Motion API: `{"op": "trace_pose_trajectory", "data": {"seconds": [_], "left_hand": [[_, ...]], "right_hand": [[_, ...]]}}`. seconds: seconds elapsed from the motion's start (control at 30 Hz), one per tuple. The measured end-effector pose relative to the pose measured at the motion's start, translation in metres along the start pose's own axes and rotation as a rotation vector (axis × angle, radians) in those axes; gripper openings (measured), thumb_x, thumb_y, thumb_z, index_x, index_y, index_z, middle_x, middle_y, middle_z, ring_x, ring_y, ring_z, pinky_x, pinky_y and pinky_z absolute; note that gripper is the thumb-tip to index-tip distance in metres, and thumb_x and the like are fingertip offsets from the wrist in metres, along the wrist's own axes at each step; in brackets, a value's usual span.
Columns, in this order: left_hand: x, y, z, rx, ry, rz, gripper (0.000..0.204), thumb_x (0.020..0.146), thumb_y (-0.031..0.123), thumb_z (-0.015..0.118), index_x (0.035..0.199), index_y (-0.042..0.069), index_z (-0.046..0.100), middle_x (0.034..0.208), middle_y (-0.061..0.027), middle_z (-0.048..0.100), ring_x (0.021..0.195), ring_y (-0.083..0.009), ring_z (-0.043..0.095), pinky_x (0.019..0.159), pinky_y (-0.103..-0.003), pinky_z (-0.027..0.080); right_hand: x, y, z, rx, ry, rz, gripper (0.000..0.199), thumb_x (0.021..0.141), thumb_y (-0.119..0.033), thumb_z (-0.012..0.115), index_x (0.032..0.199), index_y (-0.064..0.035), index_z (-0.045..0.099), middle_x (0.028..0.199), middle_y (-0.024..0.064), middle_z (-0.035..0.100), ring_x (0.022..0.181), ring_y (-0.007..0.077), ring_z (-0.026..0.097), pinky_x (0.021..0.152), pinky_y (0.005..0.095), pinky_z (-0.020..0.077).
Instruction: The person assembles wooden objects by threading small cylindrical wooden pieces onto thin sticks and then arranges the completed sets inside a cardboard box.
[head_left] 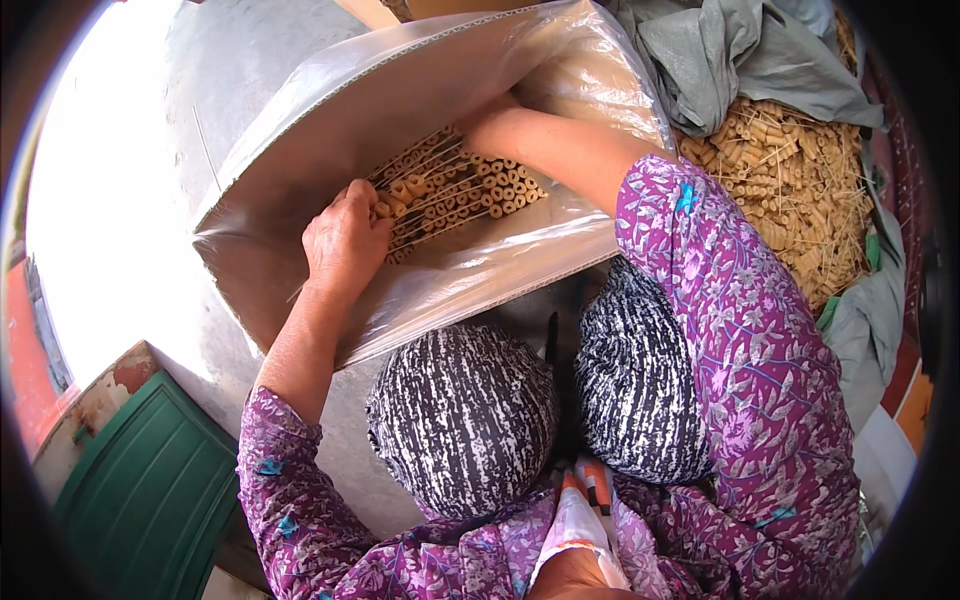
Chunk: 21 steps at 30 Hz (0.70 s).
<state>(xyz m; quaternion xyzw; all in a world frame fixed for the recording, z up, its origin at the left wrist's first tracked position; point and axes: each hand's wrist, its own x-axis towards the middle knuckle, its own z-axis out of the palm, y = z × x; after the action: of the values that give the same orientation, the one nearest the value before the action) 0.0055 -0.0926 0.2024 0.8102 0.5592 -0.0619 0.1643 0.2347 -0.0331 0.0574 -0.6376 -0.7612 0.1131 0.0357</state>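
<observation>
A cardboard box lined with clear plastic stands in front of my knees, tilted toward me. Inside lie rows of tan, ring-shaped pieces threaded on thin sticks, their hollow round ends facing up. My left hand reaches over the box's left part, its fingers curled round a few tan tubular pieces on a stick. At the far side of the rows is my right hand, bent down into the box. Its fingers are mostly hidden, so I cannot make out whether they grip anything.
To the right, a grey-green sack lies folded back around a large heap of loose tan pieces and sticks. A green slatted plastic panel is at the lower left. Concrete floor shows beyond the box.
</observation>
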Motion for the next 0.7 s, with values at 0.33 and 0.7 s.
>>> {"op": "trace_pose_trajectory", "data": {"seconds": [0.33, 0.7], "left_hand": [[0.045, 0.001, 0.0, 0.342, 0.0, 0.332, 0.029, 0.078, 0.003, 0.059, 0.106, 0.005, 0.054, 0.098, -0.0177, 0.064, 0.084, -0.0369, 0.067, 0.072, -0.046, 0.055], [0.102, 0.0, 0.061, 0.509, 0.135, 0.472, 0.037, 0.076, 0.004, 0.062, 0.112, 0.005, 0.056, 0.103, -0.0165, 0.065, 0.077, -0.0314, 0.071, 0.07, -0.041, 0.058]], "right_hand": [[-0.006, -0.017, -0.019, 0.114, -0.125, 0.029, 0.03, 0.094, -0.014, 0.048, 0.12, -0.0046, 0.061, 0.123, 0.0143, 0.061, 0.117, 0.0289, 0.056, 0.098, 0.0366, 0.044], [-0.012, -0.017, -0.002, 0.005, 0.177, 0.004, 0.032, 0.096, -0.019, 0.044, 0.123, -0.0076, 0.059, 0.125, 0.016, 0.059, 0.119, 0.0307, 0.054, 0.099, 0.0384, 0.0439]]}}
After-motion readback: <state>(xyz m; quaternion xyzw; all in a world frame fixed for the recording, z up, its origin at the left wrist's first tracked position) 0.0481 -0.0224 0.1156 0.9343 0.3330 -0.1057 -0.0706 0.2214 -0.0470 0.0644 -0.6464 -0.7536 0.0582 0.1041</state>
